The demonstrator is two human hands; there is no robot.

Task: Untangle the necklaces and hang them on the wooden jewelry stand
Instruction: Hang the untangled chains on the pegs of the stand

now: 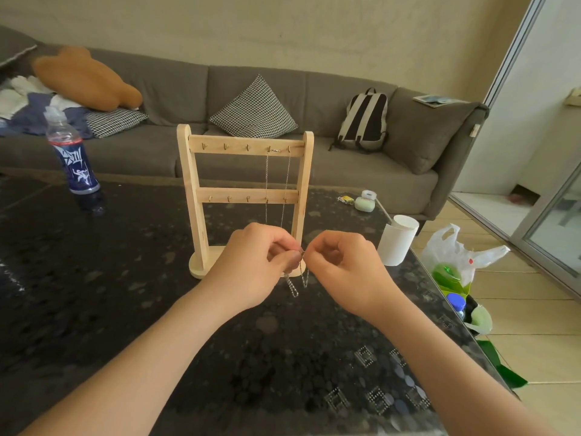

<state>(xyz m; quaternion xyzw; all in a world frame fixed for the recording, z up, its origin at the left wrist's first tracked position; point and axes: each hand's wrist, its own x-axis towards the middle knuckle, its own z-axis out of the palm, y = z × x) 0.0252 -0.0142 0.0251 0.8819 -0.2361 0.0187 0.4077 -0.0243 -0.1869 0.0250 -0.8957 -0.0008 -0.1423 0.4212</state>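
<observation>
Necklace (297,283) dangles between both grips, just before the stand (201,171); another chain (267,180) hangs from its top-right hooks. Left grip (251,265) and right grip (342,269) each pinch the necklace. Dark speckled tabletop (125,294), grey sofa (157,152) behind. Fingers hide where the strands meet.
</observation>
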